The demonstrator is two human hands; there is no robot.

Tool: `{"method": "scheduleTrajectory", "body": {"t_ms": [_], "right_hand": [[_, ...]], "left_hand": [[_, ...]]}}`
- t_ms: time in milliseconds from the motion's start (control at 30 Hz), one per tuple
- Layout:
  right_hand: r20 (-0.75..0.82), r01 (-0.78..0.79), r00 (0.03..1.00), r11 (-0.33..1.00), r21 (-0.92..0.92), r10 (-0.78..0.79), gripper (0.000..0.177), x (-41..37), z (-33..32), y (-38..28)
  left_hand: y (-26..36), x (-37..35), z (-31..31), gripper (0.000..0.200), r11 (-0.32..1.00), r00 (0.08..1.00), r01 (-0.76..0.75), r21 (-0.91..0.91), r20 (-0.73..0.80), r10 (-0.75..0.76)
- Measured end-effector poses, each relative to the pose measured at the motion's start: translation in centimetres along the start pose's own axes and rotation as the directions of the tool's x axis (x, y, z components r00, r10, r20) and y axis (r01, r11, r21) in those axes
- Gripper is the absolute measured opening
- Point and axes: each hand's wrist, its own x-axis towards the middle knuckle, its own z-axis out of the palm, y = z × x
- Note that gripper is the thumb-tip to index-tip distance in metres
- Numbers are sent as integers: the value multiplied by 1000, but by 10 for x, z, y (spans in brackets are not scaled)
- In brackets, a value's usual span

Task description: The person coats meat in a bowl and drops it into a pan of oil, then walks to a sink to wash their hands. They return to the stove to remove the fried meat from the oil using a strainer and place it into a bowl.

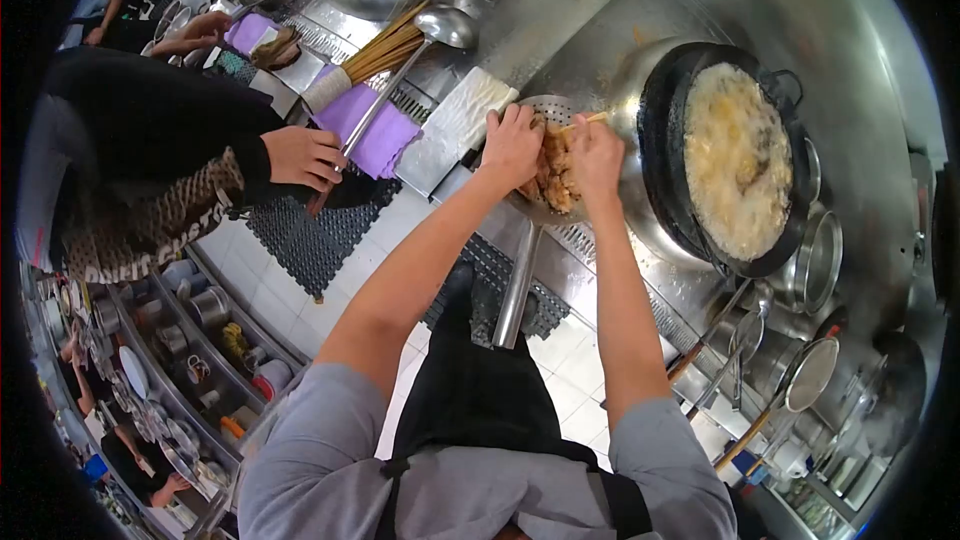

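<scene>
Strainer (545, 108) of fried pieces (556, 178) mid-sorting, left hand (512, 145) fingers clamped on rim, right hand (597, 152) pinching chopsticks (593, 120); next needs care beside hot wok (662, 155).

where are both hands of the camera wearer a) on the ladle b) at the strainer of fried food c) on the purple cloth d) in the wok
b: the left hand and right hand both sit on the fried pieces in the strainer.

Only one text shows: white letters along the patterned sleeve (150, 225) at the left of the frame, too blurred to read.
</scene>
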Motion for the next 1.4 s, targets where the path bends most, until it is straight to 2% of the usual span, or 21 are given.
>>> {"method": "scheduleTrajectory", "body": {"t_ms": [67,200,300,400,500,600,700,733,800,833,900,933,1000,1033,1100,1133,1167,1200,1267,1300,1400], "right_hand": [[-56,40,998,999,30,-38,21,1,-32,-26],[-95,-17,995,998,66,23,24,-3,-46,-38],[-104,172,981,982,83,-163,21,-2,-13,-1],[-109,92,991,991,94,-81,21,-4,-20,4],[-69,90,994,993,75,-85,22,-8,-29,-10],[-167,117,982,979,167,-89,22,-9,-48,-28],[-107,-54,992,995,89,64,21,-28,-76,-45],[-86,-30,996,999,44,34,21,-32,-66,-41],[-37,10,999,999,-46,-11,20,-62,-23,-15],[-92,-12,996,997,78,19,20,-70,0,11],[-43,-37,998,994,105,42,21,-45,-28,-3],[2,-68,998,992,110,68,21,-43,-45,-13],[-111,6,994,993,116,7,22,-34,-54,-26],[-166,45,986,992,116,-25,23,-31,-53,-29],[-42,-31,998,985,169,39,20,-41,-4,-1],[20,-75,997,979,192,72,19,-42,4,-5],[86,-50,995,993,106,41,18,-40,-4,1],[32,-27,999,992,125,23,19,-30,-25,-12],[-55,-4,998,989,147,12,20,-33,-71,-33],[-77,-83,992,984,157,96,20,-38,-84,-35],[0,-4,1000,999,-51,4,23,-72,-67,-7]], "left_hand": [[0,-3,0,38,999,999,7,-38,-38,-9],[4,-3,-8,44,987,996,71,-144,-42,-78],[2,-10,-14,48,968,978,75,-240,-174,-119],[3,-10,-19,49,936,960,-20,-352,-270,-81],[12,-2,-19,46,971,998,-58,-233,-2,59],[-1,4,-3,46,988,998,-17,-151,-69,7],[3,-6,-18,45,984,988,-13,-180,-153,-15],[4,-11,-21,46,979,984,-28,-201,-176,-8],[12,-21,-20,46,994,996,-68,-84,-55,64],[14,-26,-14,45,996,996,-84,-43,4,85],[13,-23,-11,41,997,993,-75,-9,92,76],[13,-27,-5,42,996,996,-85,-37,17,86],[10,-21,1,46,989,983,-116,-86,-153,102],[12,-20,0,47,990,992,-87,-107,-100,76],[12,-18,-6,49,991,1000,-26,-135,2,27],[15,-19,-9,50,997,998,-31,-73,60,35],[18,-20,-12,50,999,992,-42,-9,116,43],[17,-19,-13,51,997,985,-54,55,169,44],[17,-27,-7,49,996,993,-59,-66,96,65],[17,-24,-7,48,990,996,-70,-123,45,76],[30,-38,-14,46,963,991,-132,-236,-6,134]]}}
